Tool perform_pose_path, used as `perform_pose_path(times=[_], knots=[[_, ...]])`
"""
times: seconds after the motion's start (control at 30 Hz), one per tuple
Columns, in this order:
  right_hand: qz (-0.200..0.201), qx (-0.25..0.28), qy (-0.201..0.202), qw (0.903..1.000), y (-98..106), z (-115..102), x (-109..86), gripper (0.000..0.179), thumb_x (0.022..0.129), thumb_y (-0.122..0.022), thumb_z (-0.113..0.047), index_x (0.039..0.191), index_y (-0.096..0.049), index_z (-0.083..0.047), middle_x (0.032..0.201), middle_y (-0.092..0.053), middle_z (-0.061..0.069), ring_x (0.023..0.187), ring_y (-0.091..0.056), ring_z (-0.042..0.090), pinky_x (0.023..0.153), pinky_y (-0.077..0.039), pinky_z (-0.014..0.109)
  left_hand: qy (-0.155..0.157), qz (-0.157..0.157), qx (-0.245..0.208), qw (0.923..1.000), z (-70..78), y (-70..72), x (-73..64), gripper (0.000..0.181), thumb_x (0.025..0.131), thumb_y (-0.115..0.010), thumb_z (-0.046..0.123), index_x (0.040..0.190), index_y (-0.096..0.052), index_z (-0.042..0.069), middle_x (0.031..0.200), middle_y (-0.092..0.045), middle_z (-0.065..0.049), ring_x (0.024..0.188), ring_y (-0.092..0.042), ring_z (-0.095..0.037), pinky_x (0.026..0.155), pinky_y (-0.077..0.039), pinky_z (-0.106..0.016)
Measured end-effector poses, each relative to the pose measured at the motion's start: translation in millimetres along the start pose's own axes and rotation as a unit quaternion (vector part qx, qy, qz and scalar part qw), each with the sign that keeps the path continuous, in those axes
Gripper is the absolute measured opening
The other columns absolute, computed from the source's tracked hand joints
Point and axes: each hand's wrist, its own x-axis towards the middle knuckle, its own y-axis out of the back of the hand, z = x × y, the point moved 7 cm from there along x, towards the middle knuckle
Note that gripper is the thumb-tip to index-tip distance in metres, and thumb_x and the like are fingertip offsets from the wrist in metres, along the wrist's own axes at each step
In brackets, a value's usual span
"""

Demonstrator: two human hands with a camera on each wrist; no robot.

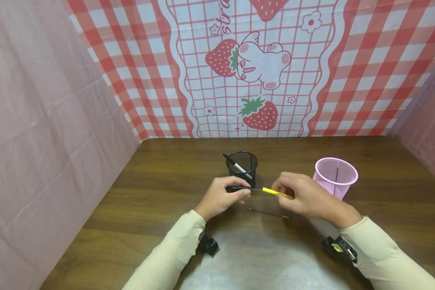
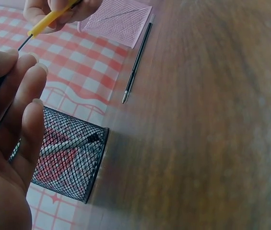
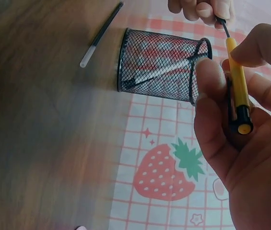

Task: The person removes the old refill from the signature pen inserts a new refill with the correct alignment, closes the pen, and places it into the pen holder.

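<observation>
In the head view my left hand [image 1: 221, 196] pinches a black pen section [image 1: 235, 188] between thumb and fingers. Facing it, my right hand [image 1: 306, 197] holds a yellow pen barrel [image 3: 239, 79], which has a black clip along its side in the right wrist view. A thin dark refill [image 1: 256, 189] spans the gap between the two pen parts, in line with both. Below the hands, a second pen refill [image 2: 137, 62] with a metal tip and a clear end lies on the table.
Behind my left hand stands a black mesh pen cup [image 1: 254, 165] with a white and black marker [image 1: 241, 168] leaning inside. A pink mesh cup [image 1: 322, 183] holding a thin dark stick is just beyond my right hand. A checked strawberry cloth [image 1: 253, 76] backs the wooden table [image 1: 130, 225].
</observation>
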Motion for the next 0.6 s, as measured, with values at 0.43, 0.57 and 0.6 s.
perform_pose_path(times=[0.43,0.57,0.6], knots=[[0.002,0.025,0.012,0.9996,-2.3,-5.8,1.3,0.024,0.077,-0.073,0.0,0.09,-0.066,-0.019,0.078,-0.049,-0.016,0.065,-0.049,0.002,0.053,-0.045,0.018,-0.006,-0.012,-0.006,0.9999,-26.2,-4.7,3.6,0.015,0.092,-0.073,0.004,0.107,-0.072,0.0,0.089,-0.075,-0.012,0.073,-0.07,-0.042,0.066,-0.063,-0.039],[0.003,0.028,0.018,0.9994,-2.7,-8.1,2.1,0.022,0.078,-0.073,0.0,0.09,-0.067,-0.017,0.078,-0.049,-0.017,0.064,-0.049,0.002,0.053,-0.045,0.018,-0.011,-0.017,-0.002,0.9998,-25.1,-6.7,3.8,0.016,0.091,-0.074,0.006,0.107,-0.073,0.002,0.09,-0.075,-0.011,0.071,-0.072,-0.036,0.065,-0.063,-0.038],[0.004,0.028,0.018,0.9994,-2.6,-8.4,2.2,0.023,0.078,-0.073,0.0,0.09,-0.067,-0.018,0.078,-0.049,-0.017,0.064,-0.049,0.002,0.053,-0.045,0.018,-0.011,-0.017,-0.001,0.9998,-24.7,-7.1,4.0,0.016,0.091,-0.074,0.005,0.107,-0.073,0.002,0.091,-0.075,-0.011,0.071,-0.072,-0.036,0.065,-0.063,-0.038]])
